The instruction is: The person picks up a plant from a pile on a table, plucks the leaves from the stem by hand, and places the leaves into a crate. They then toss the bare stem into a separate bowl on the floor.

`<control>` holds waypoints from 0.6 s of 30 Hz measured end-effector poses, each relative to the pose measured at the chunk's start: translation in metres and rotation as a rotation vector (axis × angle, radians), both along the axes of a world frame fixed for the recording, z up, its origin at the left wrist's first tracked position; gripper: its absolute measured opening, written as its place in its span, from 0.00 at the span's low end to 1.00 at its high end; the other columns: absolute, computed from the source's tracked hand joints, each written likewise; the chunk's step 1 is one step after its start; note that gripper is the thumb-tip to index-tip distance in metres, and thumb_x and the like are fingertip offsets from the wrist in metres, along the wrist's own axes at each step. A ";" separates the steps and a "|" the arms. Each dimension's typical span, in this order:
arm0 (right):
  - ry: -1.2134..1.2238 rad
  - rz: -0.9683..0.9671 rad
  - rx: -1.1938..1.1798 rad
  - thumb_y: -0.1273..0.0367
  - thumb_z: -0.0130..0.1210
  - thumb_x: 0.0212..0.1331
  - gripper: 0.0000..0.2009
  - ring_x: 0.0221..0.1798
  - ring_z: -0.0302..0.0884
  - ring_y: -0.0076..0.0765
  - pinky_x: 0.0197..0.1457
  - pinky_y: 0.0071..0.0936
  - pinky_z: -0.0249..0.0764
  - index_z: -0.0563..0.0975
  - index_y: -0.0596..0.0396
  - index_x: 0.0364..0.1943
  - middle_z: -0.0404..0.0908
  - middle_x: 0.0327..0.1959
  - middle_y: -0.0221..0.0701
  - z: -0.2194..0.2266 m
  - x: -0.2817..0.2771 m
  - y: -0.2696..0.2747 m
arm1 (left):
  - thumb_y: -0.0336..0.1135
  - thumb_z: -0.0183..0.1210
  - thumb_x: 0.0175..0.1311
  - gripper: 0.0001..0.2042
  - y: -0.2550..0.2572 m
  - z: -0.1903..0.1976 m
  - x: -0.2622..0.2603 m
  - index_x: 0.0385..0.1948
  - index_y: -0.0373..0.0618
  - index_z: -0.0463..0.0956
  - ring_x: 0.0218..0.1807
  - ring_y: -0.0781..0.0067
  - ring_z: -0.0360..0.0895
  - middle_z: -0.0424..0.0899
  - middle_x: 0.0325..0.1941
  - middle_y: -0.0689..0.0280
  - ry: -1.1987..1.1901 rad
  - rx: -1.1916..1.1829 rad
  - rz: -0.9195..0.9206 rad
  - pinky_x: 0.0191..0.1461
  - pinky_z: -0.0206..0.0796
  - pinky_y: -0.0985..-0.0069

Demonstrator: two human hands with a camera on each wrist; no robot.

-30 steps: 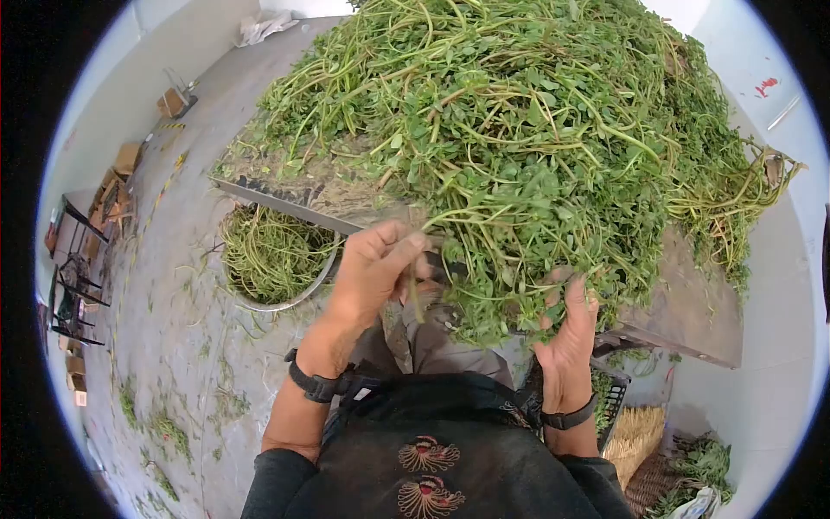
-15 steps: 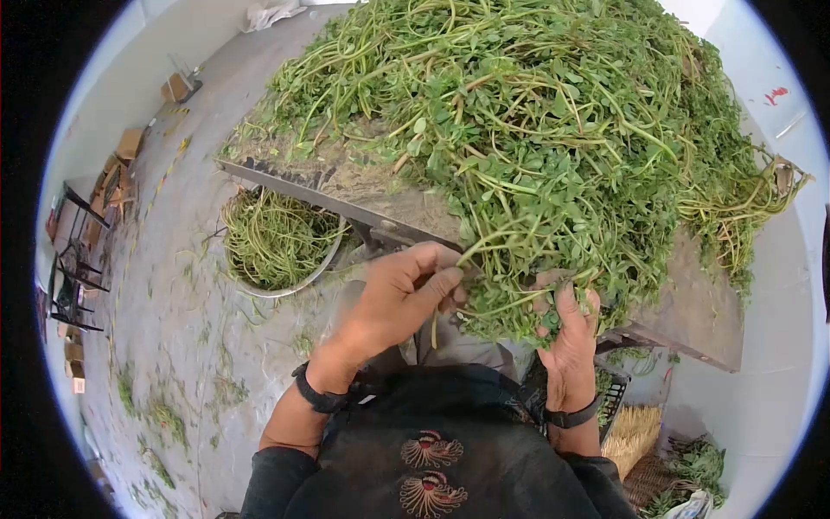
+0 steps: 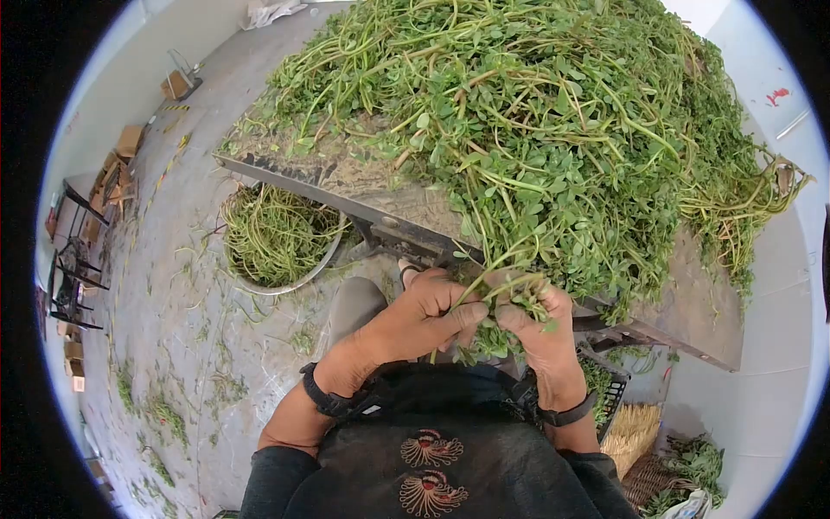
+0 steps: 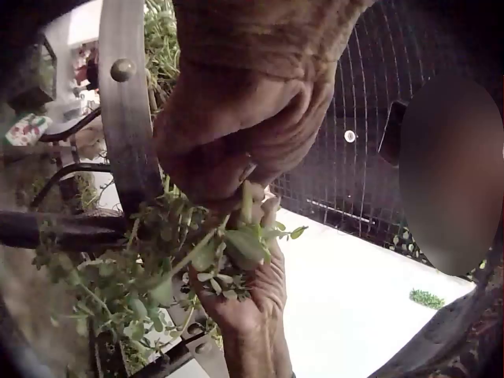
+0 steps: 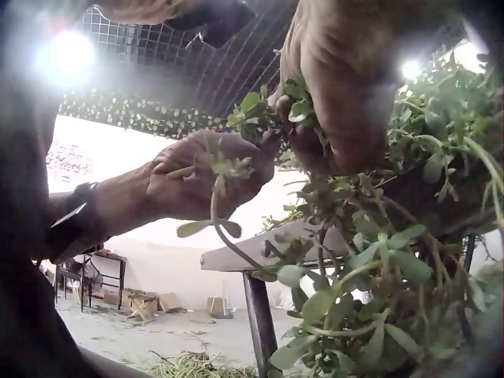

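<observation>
A large heap of purslane (image 3: 553, 130), green stems with small fleshy leaves, covers most of the table. In front of the table's near edge my two hands meet over a few sprigs. My left hand (image 3: 424, 313) pinches purslane stems (image 3: 474, 290) between thumb and fingers. Close beside it on the right, my right hand (image 3: 546, 333) grips the leafy part with curled fingers. The right wrist view shows a leafy sprig (image 5: 252, 118) between the hands, and more purslane (image 5: 370, 276) hangs below them. Some fingertips are hidden behind the leaves.
A round metal basin (image 3: 290, 290) of purslane stems stands on the floor at left, under the table edge (image 3: 337, 201). Scraps (image 3: 164, 424) litter the floor. A black crate (image 3: 616, 398), yellow straw (image 3: 635, 437) and a wicker basket (image 3: 648, 484) are at lower right. Black chairs (image 3: 78, 259) stand far left.
My right hand has come left from the heap's edge to meet the left hand. The left hand has shifted right and slightly toward my body, still pinching stems.
</observation>
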State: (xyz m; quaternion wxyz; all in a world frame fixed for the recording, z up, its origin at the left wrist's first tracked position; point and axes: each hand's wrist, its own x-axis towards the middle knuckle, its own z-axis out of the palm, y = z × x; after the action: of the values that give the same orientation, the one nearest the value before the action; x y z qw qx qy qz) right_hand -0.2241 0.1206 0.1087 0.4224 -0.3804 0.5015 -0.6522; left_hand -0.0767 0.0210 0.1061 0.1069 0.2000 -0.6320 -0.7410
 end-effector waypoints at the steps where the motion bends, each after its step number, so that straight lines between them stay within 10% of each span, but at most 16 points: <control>1: 0.002 -0.001 -0.002 0.71 0.63 0.49 0.10 0.34 0.73 0.19 0.37 0.20 0.71 0.78 0.59 0.35 0.79 0.32 0.25 -0.004 -0.003 0.000 | 0.38 0.49 0.66 0.14 -0.001 -0.001 0.000 0.20 0.42 0.71 0.18 0.83 0.62 0.71 0.16 0.73 -0.007 -0.014 -0.029 0.25 0.55 0.82; 7: 0.834 -0.129 0.136 0.76 0.62 0.45 0.07 0.28 0.72 0.18 0.33 0.19 0.70 0.76 0.58 0.30 0.78 0.24 0.28 0.001 -0.021 0.005 | 0.39 0.47 0.68 0.13 -0.008 -0.007 0.021 0.25 0.42 0.74 0.19 0.87 0.58 0.65 0.16 0.76 0.049 -0.098 0.097 0.24 0.51 0.86; 11: 0.183 -0.323 0.080 0.72 0.60 0.52 0.08 0.27 0.72 0.21 0.30 0.18 0.69 0.74 0.59 0.34 0.77 0.26 0.26 -0.004 -0.036 0.016 | 0.40 0.46 0.68 0.14 -0.020 -0.007 0.039 0.28 0.41 0.75 0.19 0.87 0.57 0.64 0.16 0.76 -0.016 0.035 0.149 0.24 0.50 0.86; 18: 0.046 -0.270 -0.047 0.72 0.60 0.53 0.07 0.31 0.70 0.18 0.34 0.15 0.67 0.73 0.58 0.31 0.77 0.31 0.28 0.001 -0.027 0.012 | 0.43 0.46 0.68 0.16 -0.019 -0.015 0.035 0.27 0.41 0.74 0.18 0.86 0.58 0.63 0.14 0.76 0.043 0.110 0.139 0.23 0.49 0.85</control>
State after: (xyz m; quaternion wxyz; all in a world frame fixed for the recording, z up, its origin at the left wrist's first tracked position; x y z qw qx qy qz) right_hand -0.2508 0.1325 0.1096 0.3103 -0.3340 0.5423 -0.7057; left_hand -0.0421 0.0023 0.0914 0.1605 0.2329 -0.5724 -0.7697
